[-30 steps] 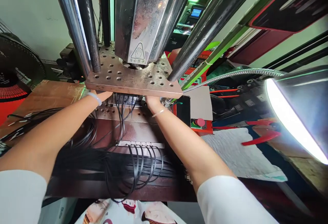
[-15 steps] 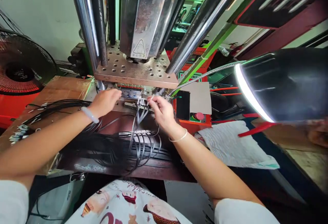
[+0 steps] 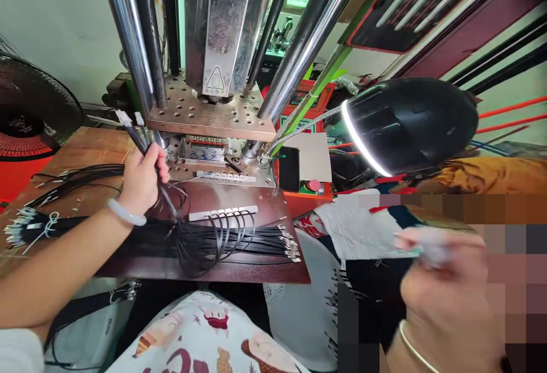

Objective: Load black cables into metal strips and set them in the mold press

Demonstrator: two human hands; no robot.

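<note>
My left hand point(image 3: 143, 178) is closed around a bundle of black cables point(image 3: 135, 134), whose pale connector ends stick up above the fist. Below that fist, the cables run down into loose loops on the brown work table point(image 3: 269, 270). Far to the right, my right hand point(image 3: 447, 276) is blurred, with its fingers pinched on a small whitish thing that I cannot make out. On the table, several cables sit in the slots of a white strip point(image 3: 223, 213). More black cables point(image 3: 252, 243) lie flat beside it, with metal-looking ends at the right.
A press with a drilled plate point(image 3: 213, 117) stands over a metal mould point(image 3: 205, 150). A second white strip point(image 3: 226, 176) lies before it. Around these are a black lamp point(image 3: 410, 128), a phone point(image 3: 289, 169), a red button point(image 3: 314, 185), a fan point(image 3: 29, 111) and a grey cloth point(image 3: 350, 228).
My left hand has moved left and now grips the cable bundle. My right hand has left the front of the mould and swung far right. The view has shifted too.
</note>
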